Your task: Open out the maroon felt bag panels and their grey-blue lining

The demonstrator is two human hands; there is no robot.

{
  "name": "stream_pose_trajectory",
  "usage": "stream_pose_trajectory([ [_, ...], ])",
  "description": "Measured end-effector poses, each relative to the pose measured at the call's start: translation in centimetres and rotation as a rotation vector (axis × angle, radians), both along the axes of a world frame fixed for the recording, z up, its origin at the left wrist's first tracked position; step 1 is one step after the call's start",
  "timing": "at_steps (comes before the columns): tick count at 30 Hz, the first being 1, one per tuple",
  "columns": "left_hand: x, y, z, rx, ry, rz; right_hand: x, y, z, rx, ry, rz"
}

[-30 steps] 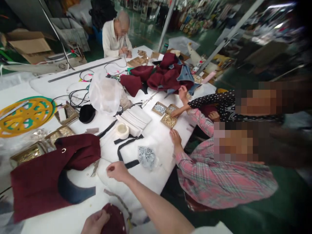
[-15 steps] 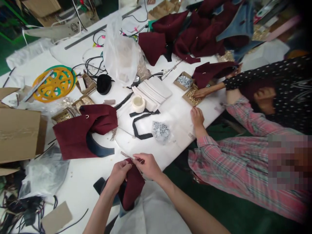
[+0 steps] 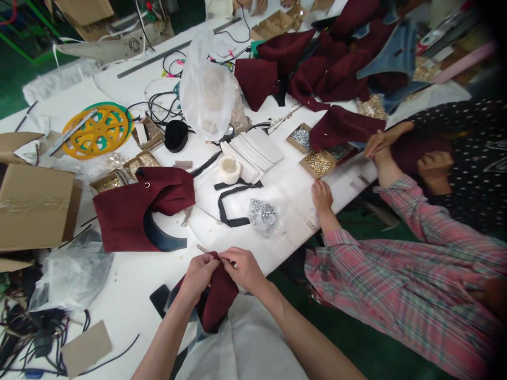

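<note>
1. At the near edge of the white worktop (image 3: 130, 285), the left hand (image 3: 200, 274) and the right hand (image 3: 243, 269) sit close together, both pinched shut on the top edge of a small maroon fabric piece (image 3: 216, 301).
2. That piece hangs down from the fingertips, over the worktop edge towards the person's lap.
3. Half a second ago the hands held the same piece the same way; only the view has shifted slightly, so the fine work at the cloth's edge appears to be continuing.
4. Just beyond the hands lie a clear bag of silver studs (image 3: 262, 214) and a black trim strip (image 3: 225, 206); beyond the left hand, a larger maroon garment panel (image 3: 130, 216).
5. To the right, a co-worker's hand (image 3: 321, 195) rests near a tray of gold studs (image 3: 319, 163).
6. No brand, label or writing can be read.
</note>
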State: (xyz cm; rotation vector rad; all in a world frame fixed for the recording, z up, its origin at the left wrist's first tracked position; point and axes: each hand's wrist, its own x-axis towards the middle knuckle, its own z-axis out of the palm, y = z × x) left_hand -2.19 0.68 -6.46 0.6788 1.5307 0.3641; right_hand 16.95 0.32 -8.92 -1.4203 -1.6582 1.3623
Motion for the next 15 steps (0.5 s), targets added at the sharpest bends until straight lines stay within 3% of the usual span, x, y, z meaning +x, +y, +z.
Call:
stream_pose_trajectory([
  [15, 1.0, 0.8, 0.7, -0.033, -0.065, 0.06, 0.7, 0.2, 1.2, -0.008, -0.052, -0.013],
])
